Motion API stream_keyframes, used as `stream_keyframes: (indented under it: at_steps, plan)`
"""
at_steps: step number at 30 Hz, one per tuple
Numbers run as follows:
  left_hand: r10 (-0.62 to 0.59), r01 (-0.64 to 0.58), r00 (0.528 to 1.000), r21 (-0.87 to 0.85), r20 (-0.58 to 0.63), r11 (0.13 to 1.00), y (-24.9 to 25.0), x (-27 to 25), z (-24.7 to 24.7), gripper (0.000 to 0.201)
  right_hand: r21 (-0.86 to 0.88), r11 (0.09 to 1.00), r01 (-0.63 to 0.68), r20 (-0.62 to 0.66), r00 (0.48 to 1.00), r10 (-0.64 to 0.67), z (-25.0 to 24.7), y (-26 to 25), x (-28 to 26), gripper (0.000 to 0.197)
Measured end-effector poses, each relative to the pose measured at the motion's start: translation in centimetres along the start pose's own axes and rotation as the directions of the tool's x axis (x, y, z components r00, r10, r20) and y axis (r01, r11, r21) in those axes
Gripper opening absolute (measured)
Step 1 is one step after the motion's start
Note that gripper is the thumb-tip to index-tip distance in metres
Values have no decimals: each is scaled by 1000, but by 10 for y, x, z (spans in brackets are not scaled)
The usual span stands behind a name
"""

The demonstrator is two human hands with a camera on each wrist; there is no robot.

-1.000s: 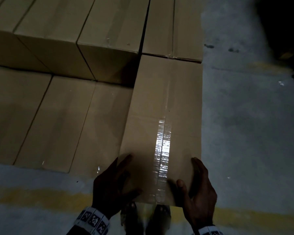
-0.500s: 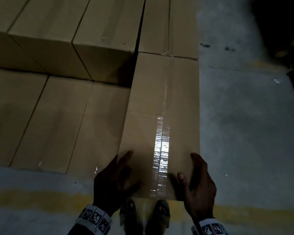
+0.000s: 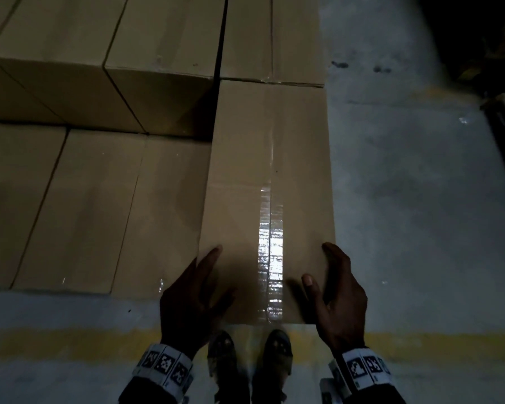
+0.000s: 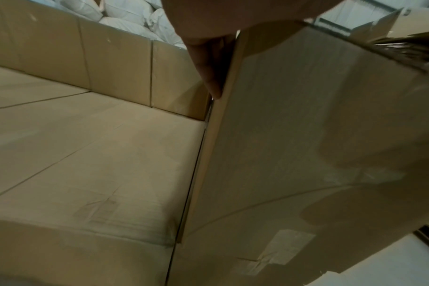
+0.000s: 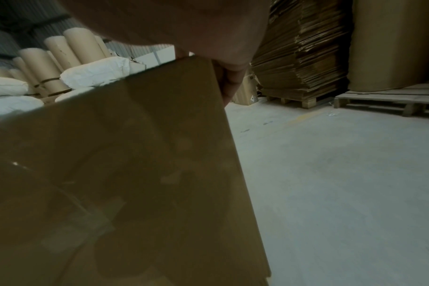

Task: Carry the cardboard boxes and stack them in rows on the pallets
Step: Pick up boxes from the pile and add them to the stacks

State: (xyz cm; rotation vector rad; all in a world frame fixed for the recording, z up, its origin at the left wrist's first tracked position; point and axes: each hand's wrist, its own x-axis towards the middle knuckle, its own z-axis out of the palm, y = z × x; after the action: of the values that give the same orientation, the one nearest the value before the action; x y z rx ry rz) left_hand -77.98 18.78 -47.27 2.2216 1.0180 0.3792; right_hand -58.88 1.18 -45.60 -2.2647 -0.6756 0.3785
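A long taped cardboard box [image 3: 268, 170] lies at the right end of the stacked row, its far end against another box [image 3: 271, 39]. My left hand [image 3: 193, 293] holds its near left corner, fingers [image 4: 208, 67] along the side and thumb on top. At the near right corner my right hand [image 3: 338, 293] grips it, thumb on top and fingers over the edge. The left wrist view shows the box's side [image 4: 306, 135] tight against the lower row. In the right wrist view the box [image 5: 135, 154] fills the left half.
Lower boxes [image 3: 99, 205] lie to the left, with a taller layer [image 3: 114, 53] behind them. Bare concrete floor [image 3: 420, 199] lies to the right, a yellow line [image 3: 70, 342] crosses under my feet. Pallets [image 5: 380, 98], flattened cardboard [image 5: 299, 58] and white sacks [image 5: 93, 73] stand farther off.
The box has slid away from me toward the box behind it, and both hands have gone forward with it, keeping their hold on the near corners.
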Motion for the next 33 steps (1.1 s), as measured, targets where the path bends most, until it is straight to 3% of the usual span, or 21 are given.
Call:
stream_keyframes:
  at_steps: [6, 8, 9, 10, 12, 13, 14, 15, 17, 19, 22, 25, 29, 33]
  plan:
    - [-47, 47, 999, 19, 7, 999, -8, -6, 2, 71, 32, 999, -40, 16, 999, 39, 6, 1, -5, 79]
    - [-134, 131, 991, -100, -21, 986, -9, -4, 3, 68, 152, 986, -71, -22, 997, 75, 5, 3, -4, 74]
    - [-237, 220, 970, -247, -43, 944, -7, -4, 4, 61, 268, 953, -139, -29, 988, 152, 5, 6, -4, 72]
    - [-387, 330, 921, -447, -41, 832, -7, -3, 5, 51, 407, 881, -241, -11, 963, 268, 6, 10, -1, 70]
    - [-638, 472, 761, -776, 119, 418, -18, -4, 5, 35, 659, 603, -450, 123, 855, 503, 8, 26, 3, 64]
    - [-689, 526, 686, -813, 233, 249, -28, -7, 6, 37, 730, 457, -508, 196, 796, 572, 10, 36, 4, 63]
    - [-700, 583, 635, -797, 328, 155, -38, -11, 9, 47, 762, 355, -542, 251, 753, 609, 12, 48, 2, 65]
    - [-691, 636, 604, -763, 398, 116, -49, -16, 15, 57, 767, 292, -572, 297, 719, 628, 16, 58, -1, 67]
    - [-676, 712, 572, -690, 465, 128, -69, -26, 31, 58, 717, 239, -654, 384, 658, 648, 27, 74, -12, 68]
    - [-677, 750, 556, -642, 482, 159, -83, -36, 52, 47, 645, 220, -732, 463, 603, 650, 42, 87, -25, 59]
    - [-661, 798, 535, -572, 526, 190, -92, -43, 76, 41, 605, 192, -773, 483, 547, 684, 67, 103, -34, 46]
    - [-676, 787, 535, -589, 506, 183, -103, -42, 94, 39, 614, 173, -770, 476, 537, 697, 90, 118, -35, 45]
    - [-731, 741, 537, -649, 422, 170, -111, -42, 111, 18, 611, 179, -771, 487, 545, 683, 107, 126, -31, 47]
    - [-752, 622, 543, -781, 375, 60, -99, -48, 127, 25, 635, 193, -748, 453, 563, 691, 117, 131, -26, 48]
